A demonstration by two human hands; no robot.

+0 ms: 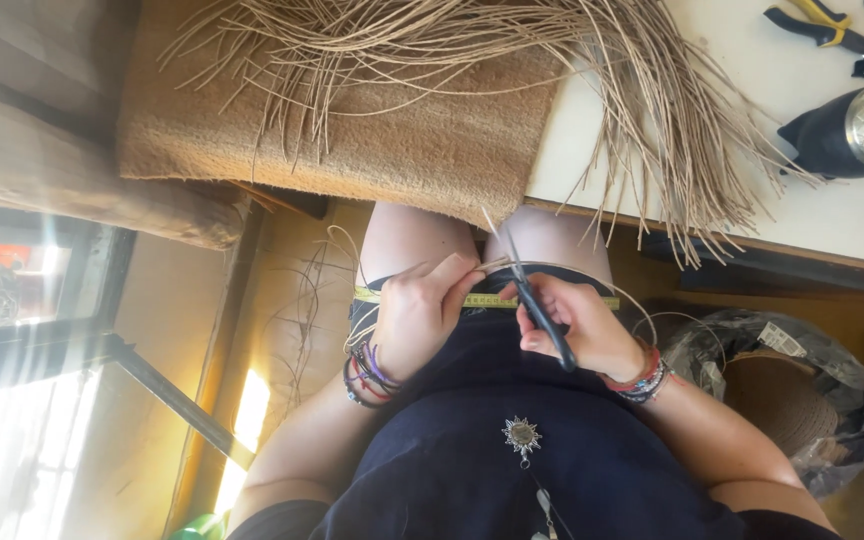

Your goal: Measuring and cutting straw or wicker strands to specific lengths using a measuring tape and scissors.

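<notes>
Left hand [414, 318] fingers pinched shut on one straw strand [492, 264] over the yellow tape measure [482, 300]; right hand [577, 325] gripping scissors [537, 305], blades at it. Uncut; straw bundle [512, 60] above waits

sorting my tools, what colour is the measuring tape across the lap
Yellow: the measuring tape lies across the lap between both hands, seen best in the head view.
</notes>
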